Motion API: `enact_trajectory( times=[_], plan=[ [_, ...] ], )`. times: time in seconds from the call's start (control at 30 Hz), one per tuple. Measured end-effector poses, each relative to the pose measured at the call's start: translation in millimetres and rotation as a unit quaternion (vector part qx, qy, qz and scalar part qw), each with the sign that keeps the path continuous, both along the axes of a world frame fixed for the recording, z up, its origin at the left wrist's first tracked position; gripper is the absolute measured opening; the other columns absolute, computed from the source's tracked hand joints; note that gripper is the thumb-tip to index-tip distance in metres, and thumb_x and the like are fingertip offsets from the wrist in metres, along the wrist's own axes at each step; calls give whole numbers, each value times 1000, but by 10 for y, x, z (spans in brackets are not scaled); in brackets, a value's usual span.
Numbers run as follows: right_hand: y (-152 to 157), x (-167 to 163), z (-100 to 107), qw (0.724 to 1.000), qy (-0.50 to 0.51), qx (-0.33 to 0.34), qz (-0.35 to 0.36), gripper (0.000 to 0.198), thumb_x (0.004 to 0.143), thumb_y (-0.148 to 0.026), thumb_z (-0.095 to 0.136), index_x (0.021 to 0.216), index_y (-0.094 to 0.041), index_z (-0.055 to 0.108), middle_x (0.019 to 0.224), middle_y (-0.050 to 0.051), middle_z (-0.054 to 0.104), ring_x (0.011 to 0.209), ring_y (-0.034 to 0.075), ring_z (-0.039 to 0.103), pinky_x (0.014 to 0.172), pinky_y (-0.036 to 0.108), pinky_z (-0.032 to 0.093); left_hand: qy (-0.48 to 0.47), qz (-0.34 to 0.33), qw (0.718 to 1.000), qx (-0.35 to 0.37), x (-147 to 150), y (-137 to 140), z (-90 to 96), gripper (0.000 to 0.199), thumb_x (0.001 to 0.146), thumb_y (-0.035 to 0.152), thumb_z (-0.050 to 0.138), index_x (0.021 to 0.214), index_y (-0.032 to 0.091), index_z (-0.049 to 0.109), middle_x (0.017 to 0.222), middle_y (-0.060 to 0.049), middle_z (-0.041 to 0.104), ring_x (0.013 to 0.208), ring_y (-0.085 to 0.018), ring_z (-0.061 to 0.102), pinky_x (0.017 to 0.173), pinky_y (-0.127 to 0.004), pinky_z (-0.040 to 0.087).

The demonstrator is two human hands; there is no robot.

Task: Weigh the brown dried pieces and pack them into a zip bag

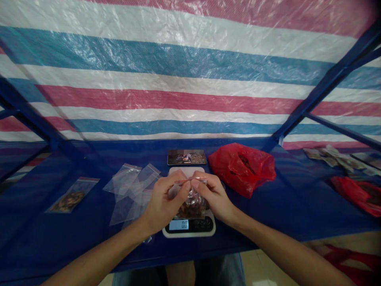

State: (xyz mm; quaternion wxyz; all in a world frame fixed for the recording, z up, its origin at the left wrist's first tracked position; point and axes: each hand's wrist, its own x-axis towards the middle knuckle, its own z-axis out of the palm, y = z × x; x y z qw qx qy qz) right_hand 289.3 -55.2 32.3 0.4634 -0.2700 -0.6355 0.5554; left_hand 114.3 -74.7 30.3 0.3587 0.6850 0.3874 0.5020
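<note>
Head view: a small digital scale [189, 226] sits on the blue table [89, 234], and everything here is placed from it. Directly above the scale's platform, both hands meet on a small clear zip bag [192, 202] holding brown pieces. The left hand [162, 206] is closed, thumb and forefinger pinched on the bag's top edge from the left side. The right hand [212, 196] is closed the same way, its fingertips [195, 183] pinching the red-lined seal strip from the right, just touching the left hand's fingertips. The bag hangs between the two hands over the scale; whether its bottom rests on the platform cannot be told. The scale's lit display [179, 225] shows below the left hand.

Just behind the scale lies a dark phone [186, 157] with a picture on its screen. Right of the scale, near the right hand, sits a crumpled red plastic bag [242, 167]. Left of the scale, beside the left wrist, a loose pile of empty clear zip bags [132, 190] is spread out. Further left, well apart, lies one filled zip bag [71, 196] with brown contents. Far to the right of the scale are another red bag [357, 194] and some scattered clear packets [336, 157]. A striped tarp [178, 79] hangs behind the table.
</note>
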Motion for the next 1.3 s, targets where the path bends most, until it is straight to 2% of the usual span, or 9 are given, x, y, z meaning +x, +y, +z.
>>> enact_trajectory(
  times=[0.1, 0.33, 0.57, 0.67, 0.77, 0.9, 1.03, 1.2, 1.3],
  plan=[
    [-19, 30, 19, 1000, -13, -13, 19, 46, 99, -53, 65, 69, -19, 55, 64, -4, 45, 59, 11, 38, 55, 25, 32, 17, -11, 1000, 16, -18, -9, 5, 35, 104, 39, 58, 78, 19, 68, 76, -2, 64, 67, -15, 58, 64, -26, 45],
    [-12, 142, 119, 998, -45, 8, 45, 46, 97, -51, 69, 66, -17, 61, 59, -3, 50, 53, 9, 43, 48, 22, 32, -37, -68, 996, -36, -41, -25, 37, 36, 105, 41, 58, 80, 17, 69, 76, -2, 63, 69, -13, 59, 65, -24, 46],
    [36, 250, 56, 997, -53, -7, 52, 48, 103, -48, 63, 68, -16, 68, 45, -1, 59, 38, 9, 48, 43, 20, 35, -105, 0, 993, -45, -17, -30, -46, 40, 106, 41, 58, 75, 16, 67, 69, 0, 61, 63, -10, 57, 59, -20, 43],
    [7, 238, 37, 997, -65, 4, 43, 48, 105, -47, 58, 70, -16, 67, 46, 0, 61, 37, 10, 51, 42, 20, 36, -84, 6, 996, -23, -36, -37, -80, 41, 108, 40, 53, 76, 17, 67, 69, 1, 60, 61, -10, 54, 57, -20, 42],
    [-30, 209, 54, 994, -91, 53, 14, 46, 107, -43, 56, 70, -17, 64, 48, -1, 60, 41, 10, 52, 44, 20, 36, -31, -17, 999, 24, -46, -42, -84, 31, 105, 33, 60, 80, 17, 68, 73, 1, 63, 66, -10, 57, 63, -21, 44],
    [-55, 149, 95, 991, -91, 95, 1, 43, 104, -40, 61, 67, -18, 56, 54, -4, 51, 47, 7, 43, 46, 20, 30, -6, -45, 998, 45, -12, -41, -62, 24, 103, 28, 62, 82, 17, 67, 74, 1, 63, 68, -11, 60, 65, -21, 45],
    [-42, 131, 92, 993, -79, 91, 14, 42, 104, -38, 61, 69, -18, 54, 58, -5, 48, 51, 6, 42, 47, 18, 31, 21, -44, 998, 34, -8, -23, -33, 29, 104, 28, 58, 78, 17, 65, 70, 1, 61, 66, -10, 58, 64, -21, 45],
    [9, 215, 96, 992, -95, 27, 75, 38, 105, -43, 59, 77, -17, 60, 58, -3, 57, 46, 8, 52, 44, 18, 39, 27, -50, 998, 4, -44, 5, 18, 32, 104, 34, 60, 79, 16, 69, 70, 0, 64, 64, -11, 59, 62, -21, 45],
    [73, 311, 129, 989, -117, 56, 73, 36, 107, -41, 56, 86, -16, 69, 58, -2, 61, 44, 10, 58, 45, 19, 43, 1, -39, 999, -9, -90, 68, 23, 32, 102, 38, 65, 81, 16, 75, 74, -2, 71, 67, -14, 64, 64, -24, 48]
  ],
)
